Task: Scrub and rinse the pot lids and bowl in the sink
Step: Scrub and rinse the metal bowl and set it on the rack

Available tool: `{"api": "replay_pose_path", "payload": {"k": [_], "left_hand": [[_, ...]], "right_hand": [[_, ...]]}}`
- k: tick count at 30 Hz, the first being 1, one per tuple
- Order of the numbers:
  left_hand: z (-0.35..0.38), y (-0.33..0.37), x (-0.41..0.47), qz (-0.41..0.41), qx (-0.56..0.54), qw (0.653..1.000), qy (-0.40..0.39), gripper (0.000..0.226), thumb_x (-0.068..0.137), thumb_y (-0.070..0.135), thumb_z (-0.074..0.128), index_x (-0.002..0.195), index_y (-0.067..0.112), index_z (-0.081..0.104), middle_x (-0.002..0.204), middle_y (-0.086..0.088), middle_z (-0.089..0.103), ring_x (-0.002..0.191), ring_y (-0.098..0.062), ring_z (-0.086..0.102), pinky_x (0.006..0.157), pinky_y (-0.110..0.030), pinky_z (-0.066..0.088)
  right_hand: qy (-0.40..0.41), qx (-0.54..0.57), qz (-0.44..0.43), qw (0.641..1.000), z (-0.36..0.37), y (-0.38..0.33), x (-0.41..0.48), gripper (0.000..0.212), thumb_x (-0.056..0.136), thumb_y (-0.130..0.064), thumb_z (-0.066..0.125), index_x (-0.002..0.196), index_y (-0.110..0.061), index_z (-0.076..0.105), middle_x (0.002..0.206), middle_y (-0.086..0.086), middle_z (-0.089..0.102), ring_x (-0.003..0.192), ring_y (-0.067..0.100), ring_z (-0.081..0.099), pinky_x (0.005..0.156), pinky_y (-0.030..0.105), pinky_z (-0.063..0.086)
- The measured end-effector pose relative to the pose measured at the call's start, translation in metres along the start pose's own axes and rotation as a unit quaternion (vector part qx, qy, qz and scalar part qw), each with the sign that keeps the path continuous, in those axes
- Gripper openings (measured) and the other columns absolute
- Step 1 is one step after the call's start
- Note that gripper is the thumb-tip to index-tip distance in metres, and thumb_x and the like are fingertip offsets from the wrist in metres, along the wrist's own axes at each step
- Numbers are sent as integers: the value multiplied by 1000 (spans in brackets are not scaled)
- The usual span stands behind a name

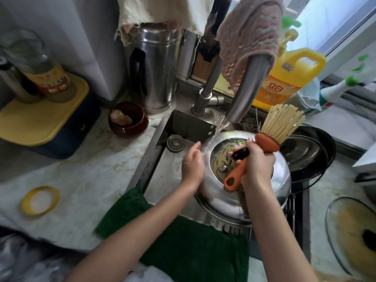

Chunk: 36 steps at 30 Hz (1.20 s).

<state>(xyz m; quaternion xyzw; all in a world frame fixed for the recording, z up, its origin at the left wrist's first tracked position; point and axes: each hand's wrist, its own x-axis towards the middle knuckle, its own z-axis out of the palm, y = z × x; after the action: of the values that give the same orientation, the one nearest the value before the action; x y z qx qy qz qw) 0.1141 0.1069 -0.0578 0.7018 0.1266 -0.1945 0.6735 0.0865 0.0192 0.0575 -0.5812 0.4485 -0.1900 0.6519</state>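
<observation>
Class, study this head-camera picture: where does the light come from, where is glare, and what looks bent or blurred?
Head view: daylight enters by the window, upper right; glare on the steel lid and faucet spout; the wide lens bows the edges; lower left corner is blurred.

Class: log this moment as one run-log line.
step: rinse | left hand on steel lid | right hand grips brush, bristles up | tap running

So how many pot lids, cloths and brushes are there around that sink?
Pot lids: 3 (steel lid, pan lid, glass lid)
Cloths: 3 (green cloth, pink cloth, cream cloth)
Brushes: 1 (brush)
Total: 7
</observation>
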Motion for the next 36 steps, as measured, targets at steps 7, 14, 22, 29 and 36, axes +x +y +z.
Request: {"api": "replay_pose_path", "payload": {"k": [7,14,22,29,36], "left_hand": [[-6,1,-62,39,-3,996,-86,48,103,20,32,150,21,20,139,18,26,132,3,23,102,-10,23],[-25,-4,-44,-125,-61,986,-91,27,100,34,41,121,19,50,124,-5,55,111,-19,54,95,-35,46],[-6,13,-12,-142,-99,985,13,46,103,39,29,110,6,59,110,-5,61,106,-19,56,88,-27,43],[-31,21,28,-81,41,996,-7,35,97,28,42,68,14,55,78,-4,58,84,-19,53,79,-30,39],[-25,35,59,-114,79,983,-124,24,93,26,49,89,9,66,84,-6,64,82,-17,58,74,-26,44]], "right_hand": [[55,55,-34,996,5,2,2,29,94,-18,55,67,-12,50,42,-4,57,39,10,56,42,21,39],[82,121,-13,989,-3,-5,7,16,93,-18,60,91,-2,58,74,11,67,59,17,68,49,21,51],[-161,-96,2,982,-34,-18,7,8,89,-2,61,83,-6,58,74,11,65,61,16,61,47,18,48],[-211,-479,-87,848,-59,-23,21,19,79,-26,73,70,-12,65,54,0,57,48,12,50,52,28,39],[-344,-343,53,873,-42,-17,12,14,90,-27,62,88,-14,58,72,6,59,51,10,47,42,17,38]]}}
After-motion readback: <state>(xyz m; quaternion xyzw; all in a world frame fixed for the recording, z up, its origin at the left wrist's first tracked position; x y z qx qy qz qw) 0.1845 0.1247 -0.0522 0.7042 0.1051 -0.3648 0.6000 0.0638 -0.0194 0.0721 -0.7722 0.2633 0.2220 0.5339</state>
